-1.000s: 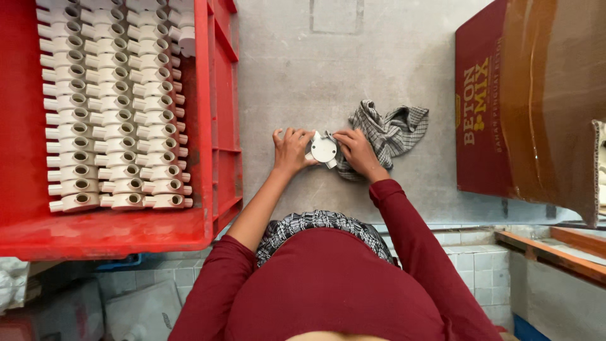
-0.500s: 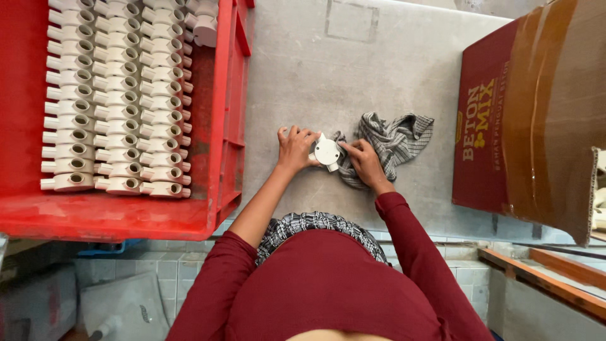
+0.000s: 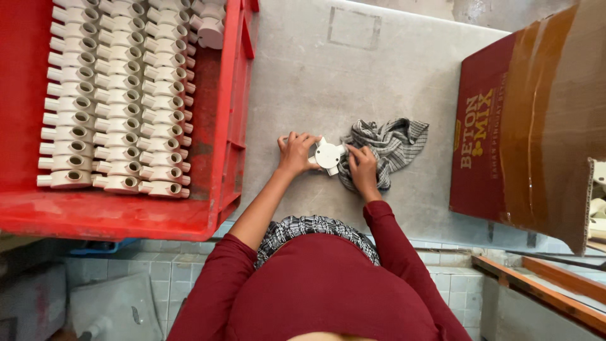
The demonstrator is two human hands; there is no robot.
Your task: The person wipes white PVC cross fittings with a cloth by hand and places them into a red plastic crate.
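Person at a grey work surface (image 3: 353,82), both hands low centre. Left hand (image 3: 295,153) fingers curled round the left edge of a white round conduit junction box (image 3: 328,155) with stubby outlets, a partial grip with fingertips wrapped over the rim. Right hand (image 3: 363,167) fingers bent, pressing a grey checked cloth (image 3: 388,144) against the box's right side; looks like it has cloth bunched under it, but how tightly it is pinched cannot be told from above. The box sits on the surface between the two hands, just left of the cloth heap and touching it.

Left: red plastic crate (image 3: 218,189) packed with neat rows of white pipe fittings (image 3: 113,101), two loose ones (image 3: 208,24) at the top right corner. Right: tall dark red cardboard carton (image 3: 517,126), flaps open, well apart from the hands.

Risks, as a judgement: the box is smooth plastic held only at the edge, so a hard wipe from the right hand could spin it or push it out of the left fingers and skid it toward the table edge near the body. Cloth folds could snag on an outlet stub and drag the box along. The crate hangs close to the front edge; an elbow bump might shift it. Loose fittings at the crate corner could roll.
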